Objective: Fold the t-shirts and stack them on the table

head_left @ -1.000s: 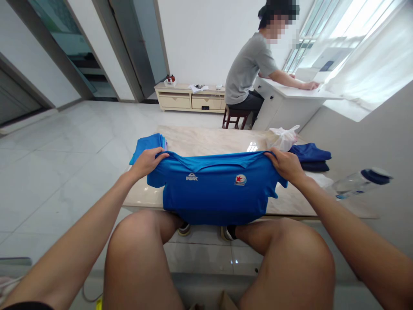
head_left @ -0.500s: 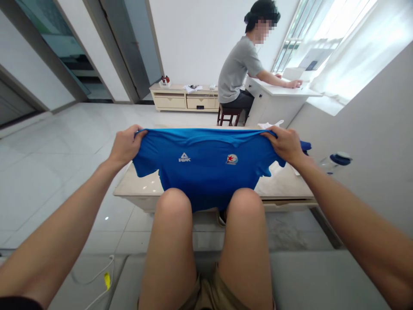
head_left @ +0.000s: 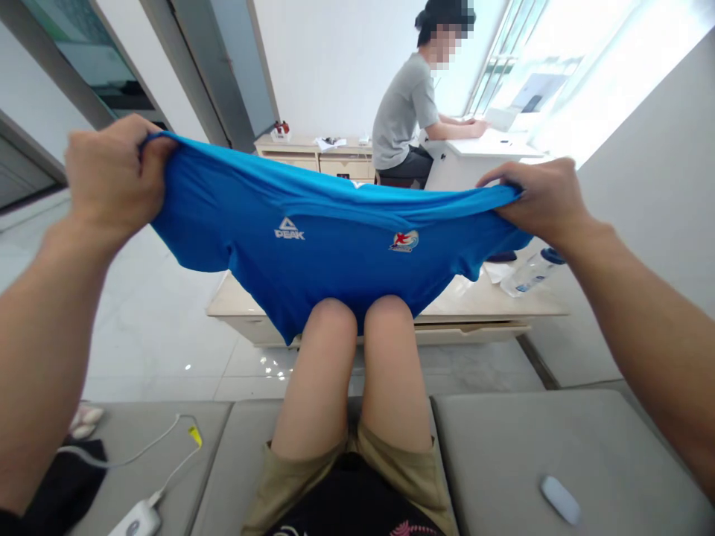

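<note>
Lifted higher and drawn wider apart than before, the blue T-shirt (head_left: pixel 335 238) sags between the left hand (head_left: pixel 115 179) and right hand (head_left: pixel 544 197), each closed on an end of its top edge, with its hem dipping just behind the bare knees (head_left: pixel 357 320). Beyond it, a clear water bottle (head_left: pixel 530 274) lies near the right edge of the marble-topped table (head_left: pixel 251 309). Below, a white power bank (head_left: pixel 137 519) rests on the left of the grey sofa (head_left: pixel 558 439), while a seated person (head_left: pixel 399 112) works at a white desk (head_left: pixel 485 160) well beyond the table.
</note>
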A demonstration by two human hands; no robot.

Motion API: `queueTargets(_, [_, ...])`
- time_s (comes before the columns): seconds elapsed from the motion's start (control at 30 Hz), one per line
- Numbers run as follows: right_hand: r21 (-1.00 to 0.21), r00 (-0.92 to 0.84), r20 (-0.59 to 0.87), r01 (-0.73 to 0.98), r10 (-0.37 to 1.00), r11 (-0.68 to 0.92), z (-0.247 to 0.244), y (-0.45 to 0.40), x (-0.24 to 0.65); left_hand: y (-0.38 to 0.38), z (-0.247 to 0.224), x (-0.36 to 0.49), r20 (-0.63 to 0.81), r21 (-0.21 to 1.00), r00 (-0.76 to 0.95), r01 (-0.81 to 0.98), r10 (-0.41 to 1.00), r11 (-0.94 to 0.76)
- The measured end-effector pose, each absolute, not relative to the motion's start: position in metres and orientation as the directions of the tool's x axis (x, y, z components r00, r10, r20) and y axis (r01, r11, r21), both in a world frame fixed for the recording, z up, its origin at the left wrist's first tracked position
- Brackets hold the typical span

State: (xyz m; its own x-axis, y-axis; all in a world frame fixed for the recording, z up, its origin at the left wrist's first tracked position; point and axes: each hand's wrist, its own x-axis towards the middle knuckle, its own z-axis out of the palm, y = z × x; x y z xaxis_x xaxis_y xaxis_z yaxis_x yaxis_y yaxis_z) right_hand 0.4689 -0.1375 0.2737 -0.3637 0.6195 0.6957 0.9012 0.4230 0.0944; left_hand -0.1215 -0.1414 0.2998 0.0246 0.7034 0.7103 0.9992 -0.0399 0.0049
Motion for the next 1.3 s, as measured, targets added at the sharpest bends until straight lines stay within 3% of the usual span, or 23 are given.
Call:
queueTargets(0.13, [-0.023,-0.177,0.876,0.914,0.449,0.405,0.261,-0.160,0.468,-0.162,0.279,-0.129,0.758,-0.002,0.000,1.000,0.653,0.002])
queueTargets(0.33, [-0.141,-0.009,0.901,0.939,0.433,0.313,0.210,-0.166,0.468,-0.171,0.238,-0.138,0.722,-0.001,-0.017,1.000,0.691,0.026])
queueTargets(0.57, [-0.158,-0.030,0.823,0.947,0.567,0.279,0.159,-0.144,0.458,-0.159,0.191,-0.141,0.648,0.061,-0.082,0.997,0.757,0.056])
queueTargets(0.87, [-0.081,-0.014,0.827,0.986,0.562,0.143,0.166,-0.132,0.476,-0.163,0.186,-0.142,0.649,0.149,-0.119,0.988,0.752,0.028])
queueTargets(1.0, [-0.012,-0.067,0.750,0.993,0.658,0.115,0.144,-0.127,0.490,-0.151,0.171,-0.132,0.589,0.117,-0.044,0.993,0.807,-0.032])
queueTargets(1.17, [-0.042,-0.083,0.660,0.988,0.746,0.147,0.081,-0.089,0.509,-0.105,0.119,-0.123,0.515,0.098,0.002,0.993,0.857,-0.061])
queueTargets(1.3, [-0.074,-0.020,0.579,0.994,0.815,0.077,0.044,-0.003,0.520,-0.018,0.084,-0.111,0.444,0.057,-0.016,0.998,0.896,-0.011])
